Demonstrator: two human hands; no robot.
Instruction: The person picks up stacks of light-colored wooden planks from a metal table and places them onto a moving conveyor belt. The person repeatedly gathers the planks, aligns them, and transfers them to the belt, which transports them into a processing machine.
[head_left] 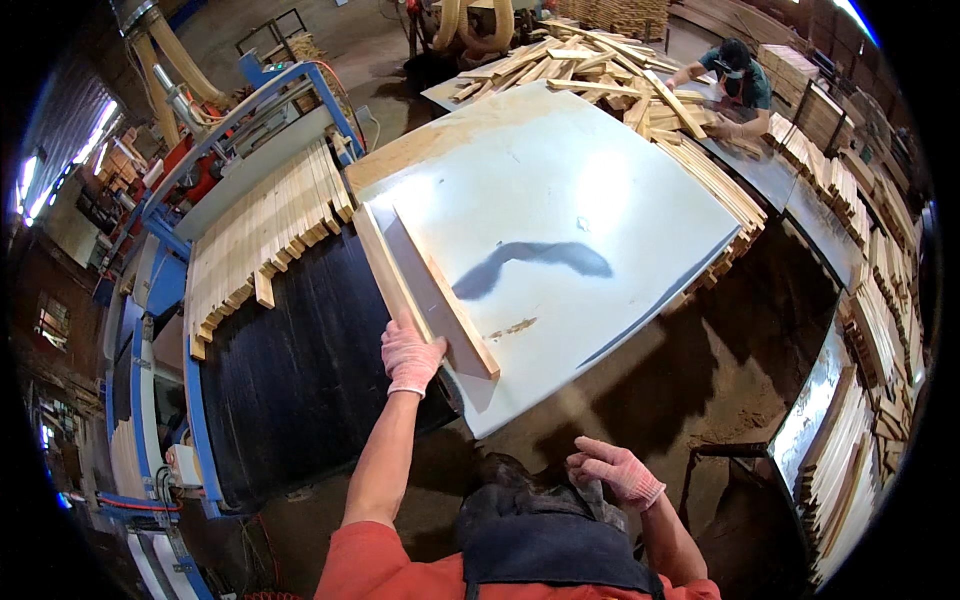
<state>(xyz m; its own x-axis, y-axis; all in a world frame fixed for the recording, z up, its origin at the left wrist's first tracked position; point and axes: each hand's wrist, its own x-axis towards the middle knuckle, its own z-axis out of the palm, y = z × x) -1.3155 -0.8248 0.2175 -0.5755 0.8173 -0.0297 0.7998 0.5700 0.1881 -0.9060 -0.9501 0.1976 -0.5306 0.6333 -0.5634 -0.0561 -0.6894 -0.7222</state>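
My left hand [411,358], in a pale pink work glove, is closed round the near end of a long wooden strip [388,265]. That strip lies along the left edge of a smooth metal-topped table [540,190]. Just right of it, a second wooden strip [445,290] rests on the sheet at a slight angle, apart from the first. My right hand [618,472], gloved the same way, hangs in front of my body off the table's near edge. Its fingers are loosely bent and partly spread, with nothing visible in them.
Left of the table runs a black conveyor belt [300,370] in a blue frame, with a row of wooden strips [265,235] across its far part. A heap of strips [590,70] lies beyond the table. A co-worker [740,85] bends over strips at the far right.
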